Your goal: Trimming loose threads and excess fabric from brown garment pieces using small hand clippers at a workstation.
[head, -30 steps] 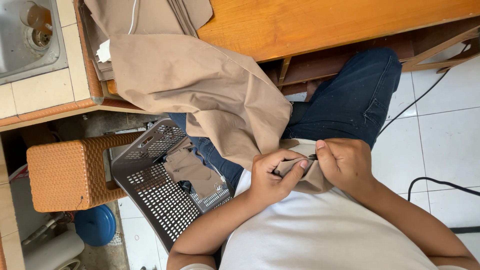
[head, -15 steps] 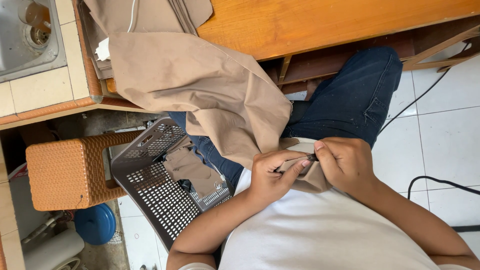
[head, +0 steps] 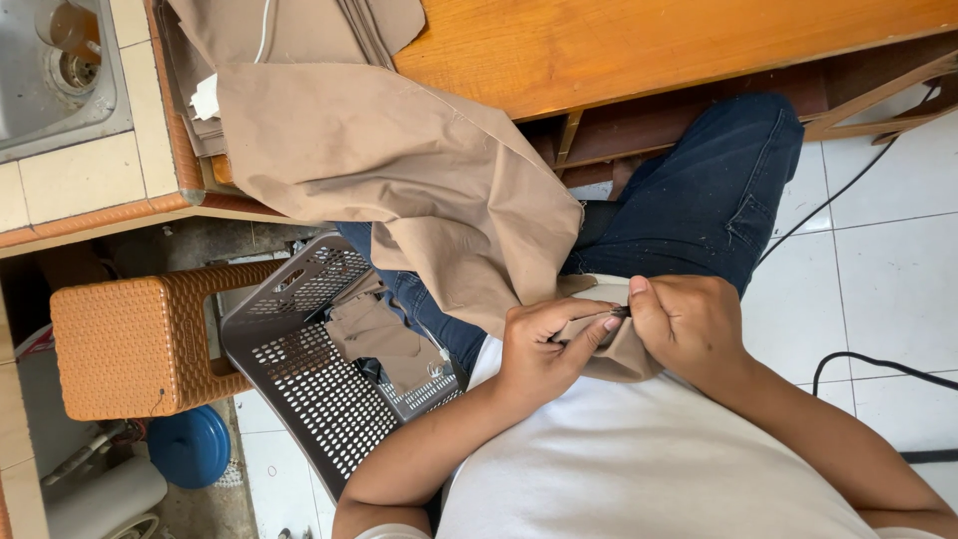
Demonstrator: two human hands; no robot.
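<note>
Tan fabric (head: pixel 439 190) pinched between left hand (head: pixel 539 349) and right hand (head: pixel 689 324), both closed on hem. Small dark tool at right fingertips, unclear. Cloth trailing away above hands.

White tiled floor (head: pixel 888 260), wooden table (head: pixel 619 50), woven orange stool (head: pixel 130 344).

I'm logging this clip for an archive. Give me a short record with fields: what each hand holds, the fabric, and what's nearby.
left hand: pinches the tan fabric's edge
right hand: pinches the same edge, close to the left hand
tan fabric: drapes from the wooden table to the lap
basket: grey, perforated, tilted, fabric pieces inside
stool: orange, beside the basket
floor: white tiles, black cable
</note>
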